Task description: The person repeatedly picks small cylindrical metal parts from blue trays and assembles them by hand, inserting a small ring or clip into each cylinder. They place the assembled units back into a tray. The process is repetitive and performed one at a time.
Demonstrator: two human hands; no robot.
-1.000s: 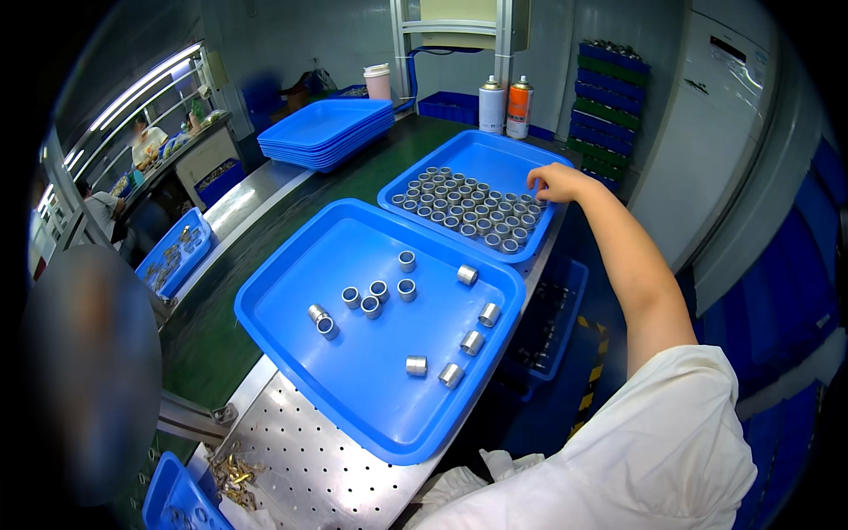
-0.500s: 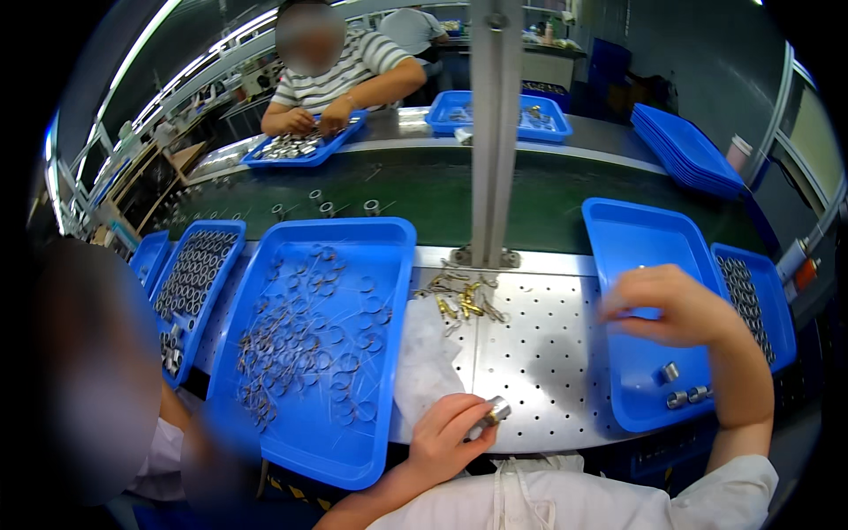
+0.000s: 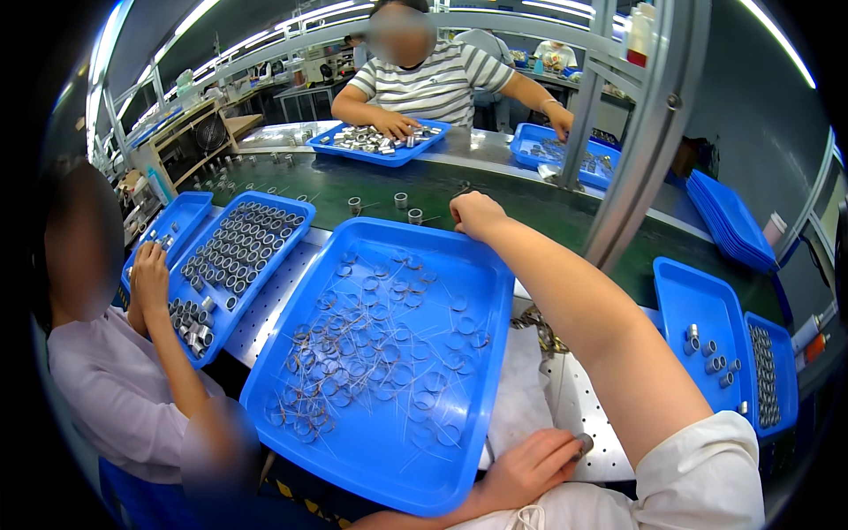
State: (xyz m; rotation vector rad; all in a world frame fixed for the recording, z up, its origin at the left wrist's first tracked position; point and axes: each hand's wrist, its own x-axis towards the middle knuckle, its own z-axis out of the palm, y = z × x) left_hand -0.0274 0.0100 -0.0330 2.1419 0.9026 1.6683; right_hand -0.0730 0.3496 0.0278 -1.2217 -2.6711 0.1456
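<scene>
My left hand [image 3: 533,468], low by the front edge of the bench, is closed around a short metal cylinder [image 3: 583,445] whose end shows past the fingertips. My right arm stretches forward across the bench. At its end my right hand [image 3: 478,215] is closed above the far right corner of a large blue tray [image 3: 446,503], beside the green belt [image 3: 521,208]. Its fingertips are mostly hidden, and I cannot make out what they hold. Thin wire rings with long straight tails [image 3: 380,340] lie tangled in the tray. Several metal cylinders with wires [image 3: 401,201] stand on the belt.
A metal post [image 3: 649,132] rises right of my right arm. Blue trays of cylinders stand at right [image 3: 707,300] and left [image 3: 300,208]. A co-worker [image 3: 132,371] handles parts at left; another [image 3: 433,84] sits across the belt. Brass-coloured clips [image 3: 549,334] lie partly behind my forearm.
My right hand has gone from above the right-hand tray to the belt's near side. The view has swung left. My left hand still holds the cylinder. The person opposite has spread their hands to two trays.
</scene>
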